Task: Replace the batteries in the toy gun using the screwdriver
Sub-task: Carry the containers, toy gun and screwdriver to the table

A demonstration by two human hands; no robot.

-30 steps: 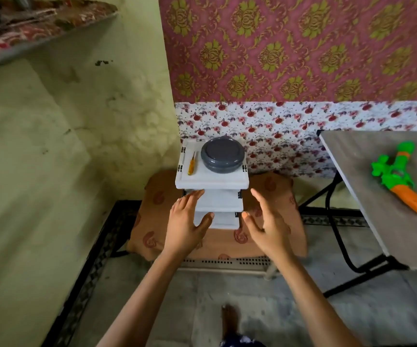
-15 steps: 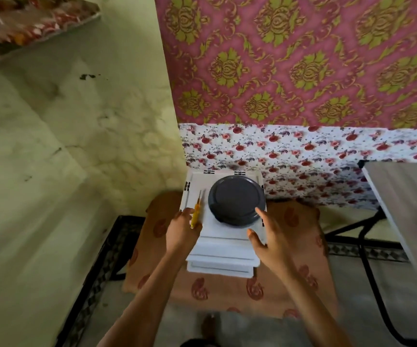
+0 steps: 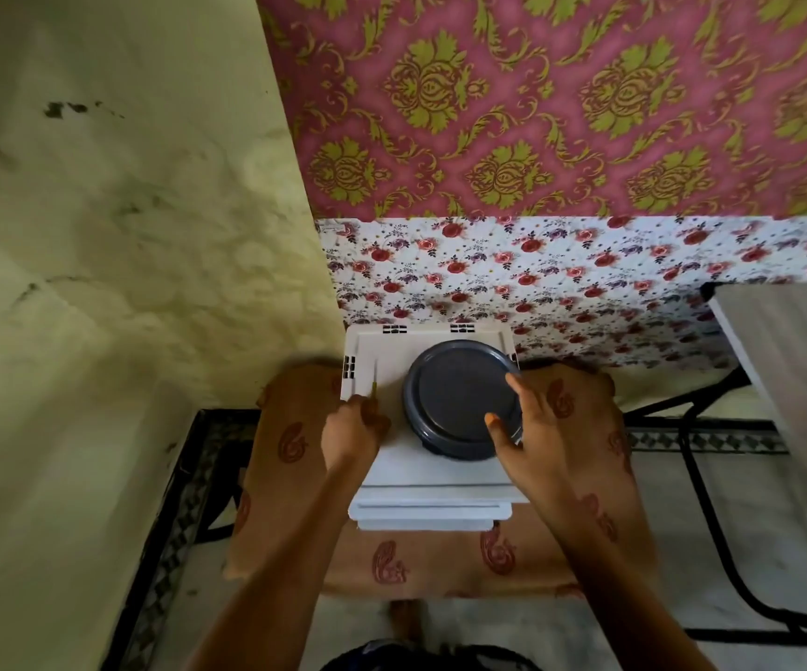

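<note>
The screwdriver is on top of a white drawer unit, its long axis running away from the person toward the wall. The left hand curls its fingers round the yellow handle. The right hand, fingers spread, hangs over a dark round container beside it. The unit stands on a brown cushion in a corner of stained yellow wall and pink wallpaper. 1 grey worktop shows at right.
</note>
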